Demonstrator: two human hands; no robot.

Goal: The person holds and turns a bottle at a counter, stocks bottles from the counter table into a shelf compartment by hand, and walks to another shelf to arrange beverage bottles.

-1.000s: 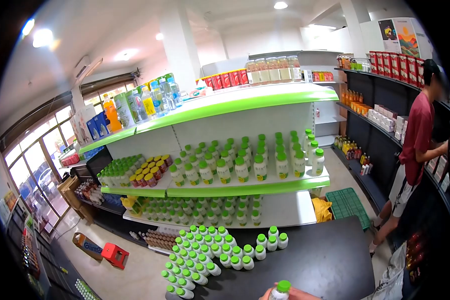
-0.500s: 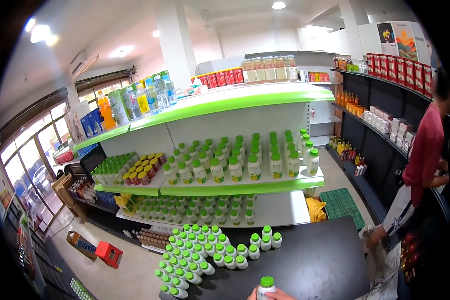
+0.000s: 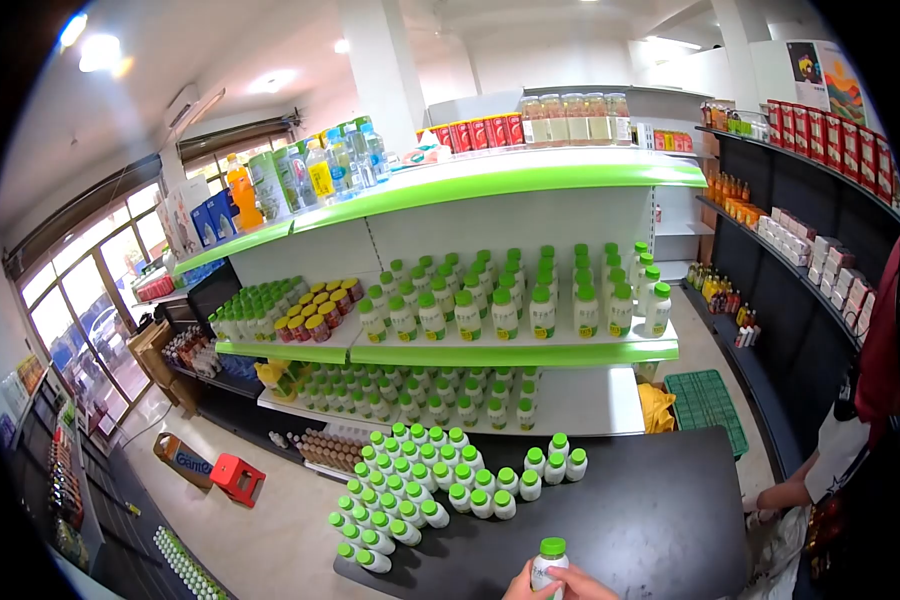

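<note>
At the bottom of the head view, a white bottle with a green cap [image 3: 547, 572] is upright between my two hands, above the front part of the black table [image 3: 650, 510]. My left hand [image 3: 521, 585] wraps its left side. My right hand [image 3: 582, 585] grips it from the right, its fingertips on the label. The lower part of the bottle is cut off by the frame edge. Many similar green-capped bottles [image 3: 410, 487] stand grouped on the table's left side, and a smaller cluster [image 3: 558, 462] stands near its far edge.
Beyond the table, a white shelf unit with green edges [image 3: 510, 354] carries rows of green-capped bottles and yellow-lidded cans [image 3: 320, 305]. A green crate [image 3: 707, 410] and a yellow bag [image 3: 657, 408] lie behind the table. A red stool [image 3: 237, 478] is at left; a person [image 3: 850, 440] stands at right.
The view has shifted, so the shelves sit higher and further right. Both hands still hold the bottle, now slightly higher in view. The person at right has moved further toward the edge.
</note>
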